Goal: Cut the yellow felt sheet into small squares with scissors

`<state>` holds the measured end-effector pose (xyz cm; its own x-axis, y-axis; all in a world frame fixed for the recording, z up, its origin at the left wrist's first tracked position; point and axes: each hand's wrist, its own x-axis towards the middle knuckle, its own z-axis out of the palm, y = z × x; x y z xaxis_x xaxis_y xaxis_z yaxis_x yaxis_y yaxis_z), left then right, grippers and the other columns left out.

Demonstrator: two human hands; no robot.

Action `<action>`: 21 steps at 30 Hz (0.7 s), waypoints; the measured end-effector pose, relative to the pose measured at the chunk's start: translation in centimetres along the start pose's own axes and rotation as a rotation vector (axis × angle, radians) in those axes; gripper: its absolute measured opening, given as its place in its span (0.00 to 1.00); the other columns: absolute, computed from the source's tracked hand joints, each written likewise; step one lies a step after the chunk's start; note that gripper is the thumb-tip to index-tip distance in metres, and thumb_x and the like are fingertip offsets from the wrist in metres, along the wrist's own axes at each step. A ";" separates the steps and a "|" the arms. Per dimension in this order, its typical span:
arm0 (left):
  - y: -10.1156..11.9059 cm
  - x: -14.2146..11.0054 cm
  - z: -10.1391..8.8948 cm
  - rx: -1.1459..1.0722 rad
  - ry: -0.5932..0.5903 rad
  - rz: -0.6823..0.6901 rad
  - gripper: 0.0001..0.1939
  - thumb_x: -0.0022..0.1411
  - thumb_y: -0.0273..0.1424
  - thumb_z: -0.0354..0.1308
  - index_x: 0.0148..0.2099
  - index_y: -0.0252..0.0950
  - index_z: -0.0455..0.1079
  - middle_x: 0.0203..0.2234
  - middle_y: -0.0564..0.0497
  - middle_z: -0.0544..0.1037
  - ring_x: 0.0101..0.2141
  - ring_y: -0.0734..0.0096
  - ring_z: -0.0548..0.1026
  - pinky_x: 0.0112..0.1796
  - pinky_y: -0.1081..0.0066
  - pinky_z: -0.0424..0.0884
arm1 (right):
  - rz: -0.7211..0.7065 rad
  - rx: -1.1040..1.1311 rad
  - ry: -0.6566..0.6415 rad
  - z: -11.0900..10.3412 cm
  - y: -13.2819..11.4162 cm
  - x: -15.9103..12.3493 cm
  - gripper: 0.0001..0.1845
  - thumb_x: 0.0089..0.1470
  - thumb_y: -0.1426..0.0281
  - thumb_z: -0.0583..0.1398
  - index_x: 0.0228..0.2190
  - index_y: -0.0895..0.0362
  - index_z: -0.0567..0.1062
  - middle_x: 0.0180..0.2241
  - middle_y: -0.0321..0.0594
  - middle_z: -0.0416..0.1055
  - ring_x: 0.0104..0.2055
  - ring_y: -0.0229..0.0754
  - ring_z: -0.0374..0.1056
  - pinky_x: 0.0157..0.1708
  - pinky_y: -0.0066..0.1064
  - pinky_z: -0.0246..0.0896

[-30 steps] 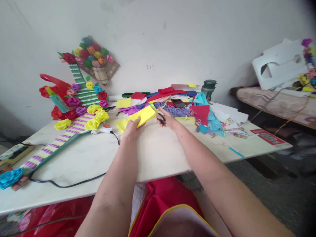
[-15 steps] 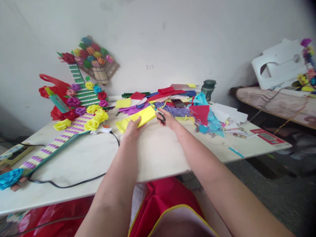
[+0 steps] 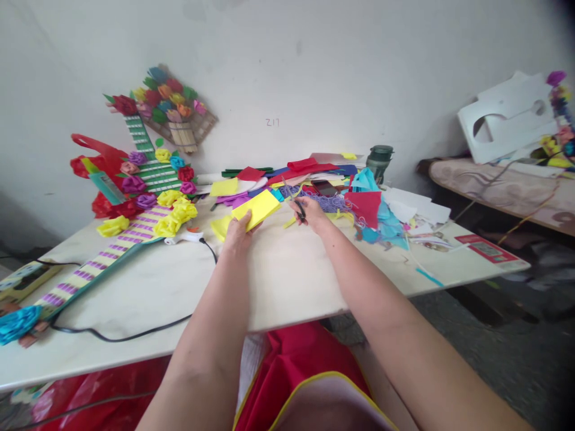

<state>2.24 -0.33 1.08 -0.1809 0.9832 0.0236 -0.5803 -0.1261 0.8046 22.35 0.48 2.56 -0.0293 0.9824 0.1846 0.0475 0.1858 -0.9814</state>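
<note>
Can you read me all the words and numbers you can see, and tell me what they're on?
"217", on the wall; the first sign could be a Z.
Red-edged label on the table: too blurred to read.
Teal bottle: its label is too blurred to read.

Single head-worn view; forward and down across the table point(image 3: 290, 275)

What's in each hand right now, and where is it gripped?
Left hand: folded yellow sheet, held at its near edge, thumb on top. Right hand: scissors, held by the black handles.
</note>
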 end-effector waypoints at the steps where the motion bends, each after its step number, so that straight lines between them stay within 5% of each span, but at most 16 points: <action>1: 0.0 0.0 0.0 -0.022 0.000 0.012 0.07 0.51 0.24 0.60 0.35 0.34 0.67 0.38 0.48 0.74 0.37 0.69 0.74 0.38 0.63 0.74 | 0.002 -0.038 0.029 -0.2 0.1 0.1 0.23 0.44 0.59 0.63 0.39 0.59 0.69 0.15 0.29 0.65 0.12 0.30 0.59 0.08 0.19 0.42; 9: -0.1 0.5 -0.2 -0.144 0.002 0.043 0.08 0.52 0.25 0.59 0.37 0.35 0.67 0.36 0.50 0.75 0.34 0.71 0.75 0.37 0.65 0.74 | -0.077 -0.452 0.000 2.3 0.9 0.1 0.19 0.38 0.57 0.64 0.30 0.58 0.77 0.17 0.34 0.68 0.16 0.35 0.63 0.16 0.25 0.56; 15: -0.2 0.4 0.2 -0.167 0.011 0.045 0.08 0.52 0.25 0.60 0.37 0.36 0.67 0.36 0.50 0.75 0.35 0.71 0.75 0.38 0.66 0.74 | -0.149 -1.080 -0.024 5.4 -0.1 -1.3 0.18 0.39 0.57 0.62 0.28 0.58 0.78 0.31 0.48 0.74 0.37 0.47 0.69 0.32 0.30 0.61; 21: -0.2 0.2 0.6 -0.166 0.026 0.030 0.08 0.53 0.25 0.58 0.37 0.36 0.67 0.36 0.51 0.75 0.34 0.71 0.75 0.36 0.67 0.75 | -0.150 -1.085 -0.199 4.6 -0.7 -1.4 0.15 0.44 0.61 0.59 0.32 0.57 0.78 0.32 0.43 0.74 0.37 0.45 0.69 0.34 0.29 0.61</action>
<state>2.75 -0.07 1.28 -0.2191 0.9753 0.0293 -0.6969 -0.1774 0.6949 17.77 -1.07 2.73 -0.2630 0.9459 0.1899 0.8750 0.3167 -0.3661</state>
